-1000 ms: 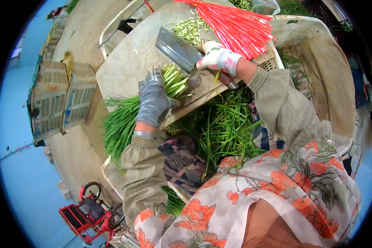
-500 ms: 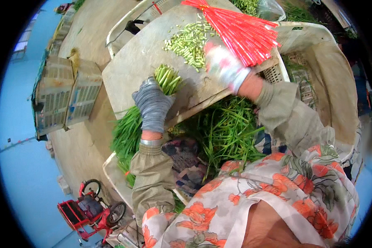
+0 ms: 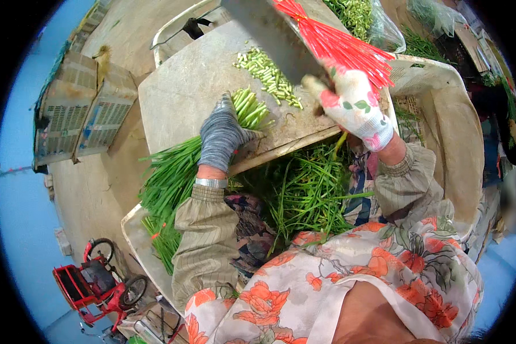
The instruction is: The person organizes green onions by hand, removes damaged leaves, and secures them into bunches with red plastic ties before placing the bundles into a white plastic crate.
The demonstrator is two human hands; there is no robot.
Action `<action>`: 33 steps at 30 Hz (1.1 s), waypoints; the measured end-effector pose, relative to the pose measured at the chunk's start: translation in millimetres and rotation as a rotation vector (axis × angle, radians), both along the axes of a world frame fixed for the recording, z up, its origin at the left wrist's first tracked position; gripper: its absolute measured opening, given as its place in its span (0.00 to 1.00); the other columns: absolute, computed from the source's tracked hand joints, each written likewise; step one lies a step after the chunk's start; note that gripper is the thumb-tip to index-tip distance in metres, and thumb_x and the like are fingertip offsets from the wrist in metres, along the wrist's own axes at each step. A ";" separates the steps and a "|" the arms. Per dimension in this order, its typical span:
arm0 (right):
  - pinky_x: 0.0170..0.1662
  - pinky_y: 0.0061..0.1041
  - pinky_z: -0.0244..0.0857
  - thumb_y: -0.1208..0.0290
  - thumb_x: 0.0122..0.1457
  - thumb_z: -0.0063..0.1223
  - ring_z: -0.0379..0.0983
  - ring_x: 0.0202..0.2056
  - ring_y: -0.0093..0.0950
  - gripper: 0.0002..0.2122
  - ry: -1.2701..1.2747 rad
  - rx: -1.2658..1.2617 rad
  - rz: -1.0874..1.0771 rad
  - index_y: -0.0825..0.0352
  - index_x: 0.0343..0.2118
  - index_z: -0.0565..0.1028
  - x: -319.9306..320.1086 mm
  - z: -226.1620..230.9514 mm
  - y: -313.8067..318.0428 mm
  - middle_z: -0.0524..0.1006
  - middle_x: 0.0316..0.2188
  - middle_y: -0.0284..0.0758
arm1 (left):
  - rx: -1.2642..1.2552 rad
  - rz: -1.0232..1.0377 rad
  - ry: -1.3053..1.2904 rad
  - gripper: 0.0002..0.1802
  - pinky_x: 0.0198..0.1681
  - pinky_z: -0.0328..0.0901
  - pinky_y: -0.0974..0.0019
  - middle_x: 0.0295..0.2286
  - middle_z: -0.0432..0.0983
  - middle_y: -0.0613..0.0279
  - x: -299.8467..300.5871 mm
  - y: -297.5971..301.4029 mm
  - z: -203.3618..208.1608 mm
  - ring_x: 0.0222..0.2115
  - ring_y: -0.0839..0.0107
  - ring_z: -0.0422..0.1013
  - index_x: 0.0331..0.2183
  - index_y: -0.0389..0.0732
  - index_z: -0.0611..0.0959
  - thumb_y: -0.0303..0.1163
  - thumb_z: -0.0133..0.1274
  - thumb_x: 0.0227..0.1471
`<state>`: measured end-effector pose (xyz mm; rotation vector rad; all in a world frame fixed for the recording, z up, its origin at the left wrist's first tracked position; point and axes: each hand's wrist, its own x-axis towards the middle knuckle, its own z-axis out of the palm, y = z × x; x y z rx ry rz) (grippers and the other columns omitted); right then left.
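On the pale board (image 3: 178,97), my left hand (image 3: 223,135), in a grey striped glove, is closed around a bunch of long chive-like greens (image 3: 175,172). The pale stalk ends point away from me past the fingers, and the leaves hang off the board's left side. My right hand (image 3: 355,103), in a white flowered glove, grips a broad cleaver (image 3: 275,37), its blade raised over the board; the handle is mostly hidden. Short cut stalk ends (image 3: 269,77) lie scattered beyond the bunch. A fan of red ties (image 3: 344,49) rests on the far right of the board.
Loose green leaves (image 3: 309,183) fill the space below the board, by my lap. A lined white basket (image 3: 453,149) stands at the right. More bundled greens (image 3: 165,238) sit in a crate at lower left. Stacked crates (image 3: 69,109) and a red tricycle (image 3: 92,284) are farther left.
My right hand has moved right and toward me, and the cleaver now shows raised over the board. Fewer cut ends lie on the board. My left hand still grips the bunch, shifted slightly right.
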<state>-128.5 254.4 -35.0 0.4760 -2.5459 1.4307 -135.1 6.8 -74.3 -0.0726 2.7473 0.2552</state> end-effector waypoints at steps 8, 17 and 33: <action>0.31 0.40 0.68 0.71 0.54 0.44 0.74 0.26 0.45 0.09 -0.102 0.637 0.245 0.72 0.33 0.71 14.7 -60.9 -58.3 0.76 0.23 0.49 | -0.048 0.129 0.142 0.62 0.53 0.59 0.57 0.51 0.62 0.44 12.8 22.2 5.2 0.50 0.52 0.64 0.56 0.32 0.57 0.47 0.72 0.22; 0.26 0.42 0.64 0.67 0.52 0.53 0.71 0.24 0.49 0.12 0.161 0.303 0.145 0.72 0.31 0.69 23.6 12.2 1.6 0.72 0.18 0.50 | -0.166 0.038 0.070 0.62 0.54 0.58 0.54 0.50 0.65 0.47 11.5 8.2 9.8 0.52 0.57 0.64 0.56 0.37 0.59 0.51 0.71 0.22; 0.19 0.36 0.65 0.70 0.54 0.45 0.71 0.17 0.40 0.11 -0.295 0.522 0.452 0.73 0.35 0.63 28.8 2.5 -0.4 0.70 0.13 0.43 | -0.059 0.024 0.053 0.40 0.45 0.66 0.56 0.38 0.77 0.53 8.5 14.3 8.5 0.42 0.57 0.72 0.46 0.43 0.73 0.44 0.69 0.29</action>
